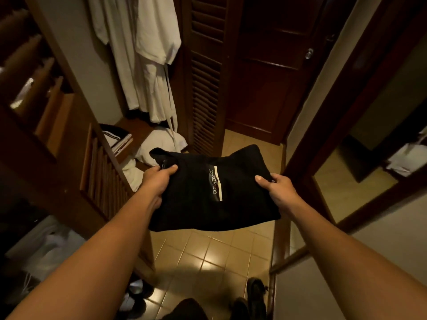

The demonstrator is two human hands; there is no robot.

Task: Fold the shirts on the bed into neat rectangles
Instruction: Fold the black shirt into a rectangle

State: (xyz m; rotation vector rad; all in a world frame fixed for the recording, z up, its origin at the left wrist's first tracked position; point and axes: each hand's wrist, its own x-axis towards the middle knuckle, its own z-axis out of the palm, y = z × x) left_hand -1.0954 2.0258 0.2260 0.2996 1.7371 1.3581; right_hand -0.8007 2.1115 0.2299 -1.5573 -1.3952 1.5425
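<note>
Two hands carry one folded black shirt point(212, 188) flat above a tiled floor point(208, 255); the left hand point(158, 181) grips its left edge, thumb on top, and the right hand point(276, 188) grips its right edge the same way; the shirt, white lettering up, hangs in the air between an open wardrobe point(69, 135) on the left and a dark door point(265, 77) at the far end. This shirt looks done, already a fairly neat rectangle; no bed shows here, so how many remain to fold cannot be told; putting it away seems the step in hand. In the wardrobe, white robes point(143, 54) hang on the far left; a low shelf point(136, 132) holds folded clothes point(117, 137) and a white bundle point(159, 144); shoes point(255, 294) sit near the feet.
</note>
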